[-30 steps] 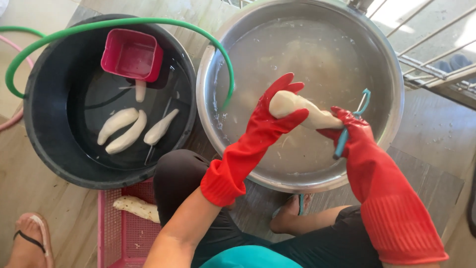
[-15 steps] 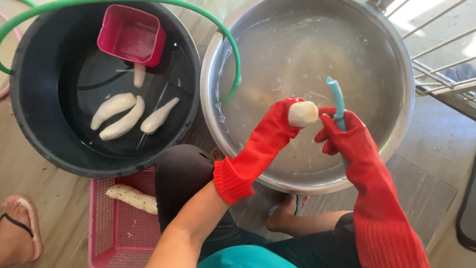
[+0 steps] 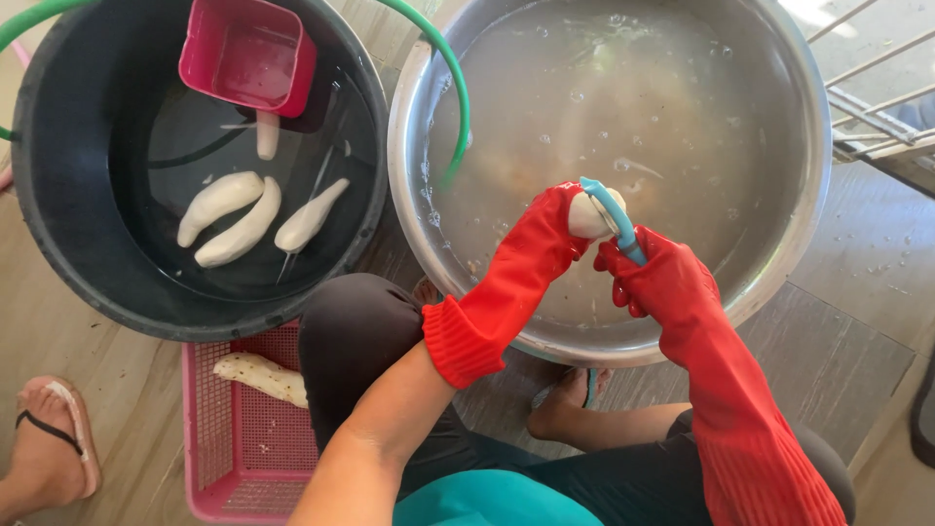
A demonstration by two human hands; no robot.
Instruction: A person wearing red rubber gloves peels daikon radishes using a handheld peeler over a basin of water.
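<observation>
Left hand (image 3: 545, 234): wearing a long red rubber glove, it is gripping a pale peeled root (image 3: 589, 214) with the fingers wrapped around it, holding it over the steel basin (image 3: 808, 195).
Right hand (image 3: 653, 278): also in a red glove, its fingers are closing around the handle of a teal peeler (image 3: 614, 216), whose head is lying against the top of the root.
Peeled root: it is sitting between the two gloves, above the cloudy water in the basin, mostly covered by the left glove.
Black tub (image 3: 58, 244): standing to the left of the basin, it is holding water with several peeled white roots (image 3: 243, 219) floating in it and a pink square container (image 3: 248, 54) at its far side.
Green hose (image 3: 453, 88): arching from the tub's rim into the basin.
Pink basket (image 3: 234, 448): lying on the floor below the tub, carrying one unpeeled root (image 3: 258, 378).
</observation>
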